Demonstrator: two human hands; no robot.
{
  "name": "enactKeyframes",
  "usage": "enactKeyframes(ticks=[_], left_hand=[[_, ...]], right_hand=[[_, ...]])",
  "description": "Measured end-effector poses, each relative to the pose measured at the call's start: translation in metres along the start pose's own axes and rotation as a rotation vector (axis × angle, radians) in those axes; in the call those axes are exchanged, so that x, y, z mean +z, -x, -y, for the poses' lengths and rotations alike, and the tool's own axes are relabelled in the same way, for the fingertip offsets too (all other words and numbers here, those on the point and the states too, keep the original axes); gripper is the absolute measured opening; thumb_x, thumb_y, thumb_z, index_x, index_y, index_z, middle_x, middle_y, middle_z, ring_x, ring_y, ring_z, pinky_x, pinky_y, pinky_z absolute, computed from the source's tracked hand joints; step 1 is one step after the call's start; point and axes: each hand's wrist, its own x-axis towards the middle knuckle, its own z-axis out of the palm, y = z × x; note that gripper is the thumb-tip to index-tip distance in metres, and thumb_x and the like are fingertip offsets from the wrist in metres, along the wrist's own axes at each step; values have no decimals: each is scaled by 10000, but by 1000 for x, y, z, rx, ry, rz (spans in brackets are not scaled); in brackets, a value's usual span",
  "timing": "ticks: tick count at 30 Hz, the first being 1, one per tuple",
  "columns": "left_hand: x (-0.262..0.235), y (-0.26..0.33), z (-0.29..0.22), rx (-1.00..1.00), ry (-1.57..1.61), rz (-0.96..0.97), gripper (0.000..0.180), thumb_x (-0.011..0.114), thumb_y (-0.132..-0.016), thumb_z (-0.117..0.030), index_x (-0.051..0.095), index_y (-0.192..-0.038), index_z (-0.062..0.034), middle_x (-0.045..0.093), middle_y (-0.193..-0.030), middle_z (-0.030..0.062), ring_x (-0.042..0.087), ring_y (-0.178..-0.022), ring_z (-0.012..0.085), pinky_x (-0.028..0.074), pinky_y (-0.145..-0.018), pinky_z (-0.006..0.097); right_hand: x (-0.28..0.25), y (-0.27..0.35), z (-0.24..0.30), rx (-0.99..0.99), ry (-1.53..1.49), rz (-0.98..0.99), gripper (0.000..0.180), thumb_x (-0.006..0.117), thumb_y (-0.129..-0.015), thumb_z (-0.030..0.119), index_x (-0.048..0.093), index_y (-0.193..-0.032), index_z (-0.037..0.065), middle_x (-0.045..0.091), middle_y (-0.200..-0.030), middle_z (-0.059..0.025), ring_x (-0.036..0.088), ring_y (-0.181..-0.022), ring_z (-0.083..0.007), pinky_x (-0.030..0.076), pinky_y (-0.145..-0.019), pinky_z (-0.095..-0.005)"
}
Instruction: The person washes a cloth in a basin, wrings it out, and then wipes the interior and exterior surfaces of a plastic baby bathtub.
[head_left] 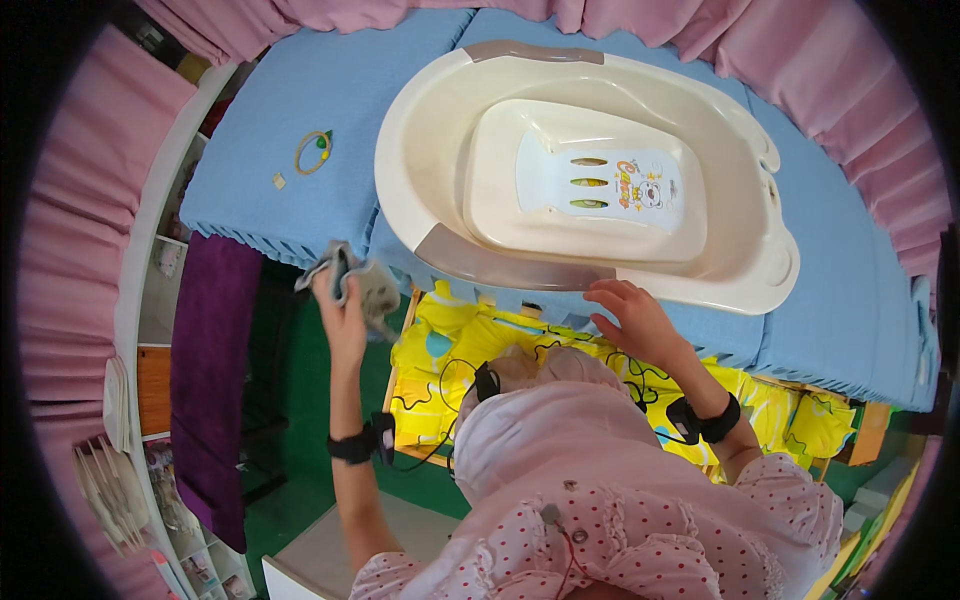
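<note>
The person's left hand (345,318) has its fingers closed on a grey, soft, crumpled cloth (378,296), part of which sticks up past the fingertips while a loose fold hangs to their right. The cloth would probably handle better gathered closer into the palm, so that the fold does not trail or catch. The right hand (638,322) grips nothing: its fingers are loosely spread and slightly bent, at the near rim of a large, cream, oval plastic baby bathtub (387,165); whether they press on it cannot be told. Beyond those fingers, inside the tub, sits a smaller cream plastic insert (600,240) with a white slotted panel. For a steady hold, the right fingers would do best to lie flat along the rim, with the thumb clear of its edge. Ahead of the left fingers, on the light-blue, fabric-covered table (260,100), a thin, round, tan ring with green and yellow pieces (298,155) lies well apart from them
</note>
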Motion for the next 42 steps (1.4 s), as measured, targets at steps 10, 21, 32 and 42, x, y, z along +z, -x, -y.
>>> enactKeyframes(ticks=[10, 21, 32, 42], left_hand=[[107, -60, 15, 291, -816, 296, 311, 527, -755, -82, 443, -1052, -48, 377, -1265, 239, 274, -1232, 402, 215, -995, 543], [125, 30, -25, 282, -565, 374, 241, 490, -723, -13, 413, -949, 24, 349, -1276, 300, 285, -1206, 476, 213, -984, 577], [223, 82, -73, 597, -281, 751, 213, 462, -769, -39, 490, -975, -81, 218, -1300, 365, 216, -1212, 517, 175, -989, 586], [309, 95, -96, 1046, 69, 1098, 162, 494, -796, -181, 547, -942, -137, 308, -1295, 286, 283, -1206, 455, 212, -1030, 476]], right_hand=[[25, 7, -21, -7, -83, -127, 473, 580, -685, -17, 479, -1139, 71, 350, -1300, -166, 405, -1129, -357, 285, -995, -465], [34, 13, -42, 147, -832, -678, 473, 472, -731, -90, 408, -1187, 19, 342, -1332, -117, 332, -1249, -237, 373, -952, -392], [9, 57, -56, 319, -255, -1032, 263, 485, -743, -67, 510, -994, 5, 406, -1208, -159, 486, -1003, -229, 428, -826, -325], [-9, 111, -40, 447, 148, -1063, 278, 562, -718, -19, 504, -987, 21, 401, -1209, -186, 430, -1051, -294, 393, -832, -372]])
